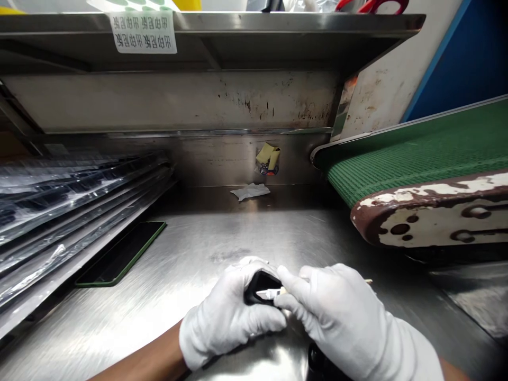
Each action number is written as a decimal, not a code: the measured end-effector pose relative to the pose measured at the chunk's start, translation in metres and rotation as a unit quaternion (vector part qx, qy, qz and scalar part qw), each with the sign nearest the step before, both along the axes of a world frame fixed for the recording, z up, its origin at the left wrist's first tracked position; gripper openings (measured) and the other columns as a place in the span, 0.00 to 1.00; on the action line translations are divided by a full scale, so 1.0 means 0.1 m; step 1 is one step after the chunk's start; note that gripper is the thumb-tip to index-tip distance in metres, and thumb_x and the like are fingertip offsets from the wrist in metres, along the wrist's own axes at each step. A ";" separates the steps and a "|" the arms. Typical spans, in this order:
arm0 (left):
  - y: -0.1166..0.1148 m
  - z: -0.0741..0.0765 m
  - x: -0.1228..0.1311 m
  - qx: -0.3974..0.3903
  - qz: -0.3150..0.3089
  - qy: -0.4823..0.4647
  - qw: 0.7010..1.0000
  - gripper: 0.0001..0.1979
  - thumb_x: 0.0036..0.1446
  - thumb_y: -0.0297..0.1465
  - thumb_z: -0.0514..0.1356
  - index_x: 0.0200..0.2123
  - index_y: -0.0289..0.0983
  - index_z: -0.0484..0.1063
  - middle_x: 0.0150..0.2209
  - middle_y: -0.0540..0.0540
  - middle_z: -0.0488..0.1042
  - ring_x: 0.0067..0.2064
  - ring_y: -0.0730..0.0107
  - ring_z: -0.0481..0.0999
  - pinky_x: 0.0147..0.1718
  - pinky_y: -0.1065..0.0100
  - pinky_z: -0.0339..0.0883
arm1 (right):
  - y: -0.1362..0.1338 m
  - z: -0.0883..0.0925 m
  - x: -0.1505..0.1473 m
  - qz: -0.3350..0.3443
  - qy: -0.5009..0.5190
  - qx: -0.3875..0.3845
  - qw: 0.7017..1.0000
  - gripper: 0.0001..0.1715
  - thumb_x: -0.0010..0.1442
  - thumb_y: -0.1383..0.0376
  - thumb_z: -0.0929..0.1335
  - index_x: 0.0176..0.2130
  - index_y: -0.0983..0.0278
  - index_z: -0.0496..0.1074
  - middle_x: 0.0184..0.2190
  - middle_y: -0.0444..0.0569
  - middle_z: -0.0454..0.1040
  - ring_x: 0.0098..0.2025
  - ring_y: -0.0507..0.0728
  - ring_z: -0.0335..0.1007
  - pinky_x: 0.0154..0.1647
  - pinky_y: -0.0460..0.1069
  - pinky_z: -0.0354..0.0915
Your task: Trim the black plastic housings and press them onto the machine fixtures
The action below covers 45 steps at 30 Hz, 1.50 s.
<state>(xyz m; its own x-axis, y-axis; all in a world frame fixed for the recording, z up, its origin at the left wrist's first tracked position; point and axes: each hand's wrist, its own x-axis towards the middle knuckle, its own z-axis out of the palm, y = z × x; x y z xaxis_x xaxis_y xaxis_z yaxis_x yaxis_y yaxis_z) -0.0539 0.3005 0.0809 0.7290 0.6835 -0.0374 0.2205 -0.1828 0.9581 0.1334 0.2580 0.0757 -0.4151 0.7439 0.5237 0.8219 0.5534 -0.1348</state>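
Both my hands wear white gloves and meet low in the middle of the steel bench (190,248). My left hand (230,317) is closed round a small black part (260,283). My right hand (337,317) is pinched on a thin wooden stick (278,291) whose pale tip rests against the black part; the stick's other end pokes out past my knuckles. Most of the black part is hidden by my fingers.
A stack of clear plastic trays (59,211) slopes along the left, with a dark green-edged flat panel (123,253) beside it. A green conveyor belt (416,153) with a chipped white frame runs at right. A crumpled white scrap (250,191) and yellow tape (268,157) lie at the back wall.
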 end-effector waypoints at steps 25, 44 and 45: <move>0.16 0.04 -0.05 0.450 -0.217 0.263 0.825 0.23 0.60 0.18 0.52 0.54 0.44 0.69 0.56 0.47 0.73 0.64 0.47 0.60 0.62 0.41 0.38 | 0.41 -0.20 0.45 -0.075 0.233 -0.337 0.909 0.26 0.67 0.57 0.59 0.58 0.67 0.68 0.54 0.55 0.70 0.57 0.60 0.66 0.63 0.57 0.58; -0.24 0.05 0.05 -0.017 0.052 0.115 0.992 0.39 0.44 0.26 0.67 0.60 0.37 0.58 0.45 0.45 0.76 0.46 0.60 0.76 0.45 0.66 0.69 | -0.38 -0.14 0.09 -0.052 0.410 -0.457 0.787 0.48 0.44 0.71 0.73 0.62 0.61 0.60 0.46 0.48 0.74 0.45 0.53 0.73 0.46 0.47 0.69; -0.24 0.07 0.04 -0.008 0.056 0.113 0.992 0.39 0.43 0.26 0.67 0.60 0.37 0.59 0.47 0.45 0.75 0.49 0.60 0.75 0.49 0.66 0.68 | -0.30 -0.15 0.07 -0.046 0.417 -0.452 0.787 0.49 0.43 0.72 0.74 0.62 0.62 0.60 0.47 0.49 0.73 0.47 0.54 0.72 0.49 0.48 0.69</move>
<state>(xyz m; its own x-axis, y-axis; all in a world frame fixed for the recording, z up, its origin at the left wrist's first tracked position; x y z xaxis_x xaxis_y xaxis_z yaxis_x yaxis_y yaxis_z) -0.0497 0.2768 0.0880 0.6196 0.7582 -0.2031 0.4488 -0.1299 0.8842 0.1400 0.2284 0.0603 -0.1297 0.9762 -0.1740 0.2695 -0.1341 -0.9536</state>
